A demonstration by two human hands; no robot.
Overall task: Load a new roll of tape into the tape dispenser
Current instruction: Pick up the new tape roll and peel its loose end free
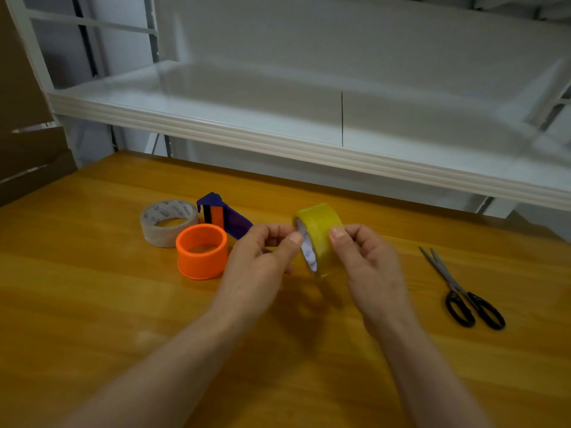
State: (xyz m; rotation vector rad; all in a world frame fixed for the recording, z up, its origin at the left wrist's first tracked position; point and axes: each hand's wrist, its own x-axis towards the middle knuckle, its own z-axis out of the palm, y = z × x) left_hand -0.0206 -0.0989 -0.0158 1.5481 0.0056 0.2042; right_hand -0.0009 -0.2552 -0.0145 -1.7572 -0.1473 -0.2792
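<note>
A yellow tape roll (319,225) stands on edge above the wooden table, held between both hands. My left hand (262,257) pinches its near left rim with thumb and fingers. My right hand (367,261) grips its right side, thumb on the outer face. To the left lie the blue dispenser body (225,216) with an orange and black strip, and the orange dispenser core ring (202,251) standing on the table in front of it. A clear tape roll (167,222) lies flat left of the blue body.
Black-handled scissors (463,291) lie at the right on the wooden table (92,304). A white shelf (278,140) overhangs the table's far edge. Brown cardboard boxes (27,149) stand at the far left.
</note>
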